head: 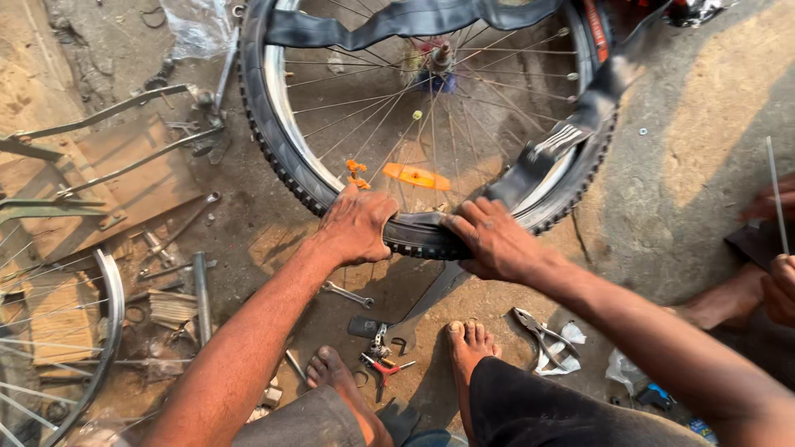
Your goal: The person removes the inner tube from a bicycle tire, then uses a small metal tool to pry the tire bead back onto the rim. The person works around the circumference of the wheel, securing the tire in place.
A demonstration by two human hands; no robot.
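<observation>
A bicycle wheel (431, 108) with a knobbly black tyre (277, 145) lies flat on the dirt ground in front of me. A black inner tube (571, 124) hangs loose out of the rim on the right and across the top. My left hand (356, 225) grips the near edge of the tyre, fingers curled over it. My right hand (495, 240) presses on the tyre beside it, where the tube enters. An orange reflector (416, 176) sits among the spokes just beyond my hands.
A spanner (348, 294), pliers (538, 335) and red-handled cutters (383, 364) lie near my bare feet (472, 343). Metal rods and another rim (103, 331) are at the left. Another person's hands (774, 248) hold a thin rod at the right edge.
</observation>
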